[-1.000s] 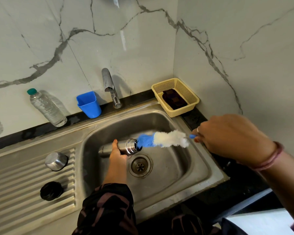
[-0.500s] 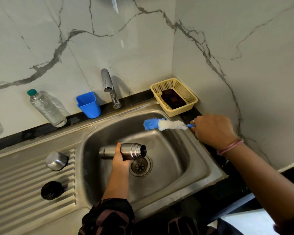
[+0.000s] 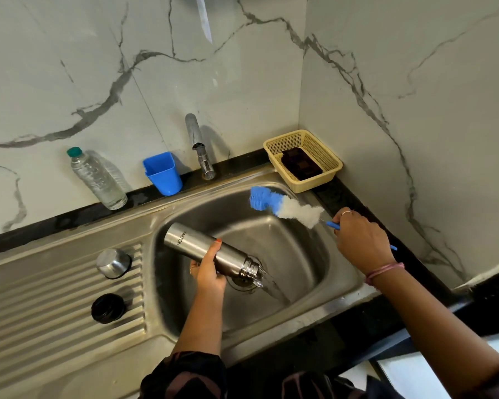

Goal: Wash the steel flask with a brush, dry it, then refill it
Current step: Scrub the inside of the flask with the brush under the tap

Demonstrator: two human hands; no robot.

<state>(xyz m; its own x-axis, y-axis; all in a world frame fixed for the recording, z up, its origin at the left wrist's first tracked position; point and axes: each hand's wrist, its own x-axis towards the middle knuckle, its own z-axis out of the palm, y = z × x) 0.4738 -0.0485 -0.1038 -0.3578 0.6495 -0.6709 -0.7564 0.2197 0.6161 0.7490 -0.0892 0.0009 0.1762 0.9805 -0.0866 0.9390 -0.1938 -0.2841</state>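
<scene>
Marble-walled corner, big stainless steel sink (image 3: 314, 286) first — the cylindrical steel flask (image 3: 205, 249) hangs over the drain, long axis tilted mouth-down to the right, left hand (image 3: 208, 273) fingers wrapped round it, water now pouring out. Right hand (image 3: 360, 240) grips the blue-and-white bottle brush (image 3: 283, 204), pulled clear — earlier it was inside.

Behind the sink (image 3: 340, 272): water bottle (image 3: 98, 180) left, cup (image 3: 163, 174), tap (image 3: 199, 145), basket (image 3: 329, 174) right. Two caps (image 3: 113, 262) (image 3: 107, 308) on the drainboard (image 3: 41, 312), left.
</scene>
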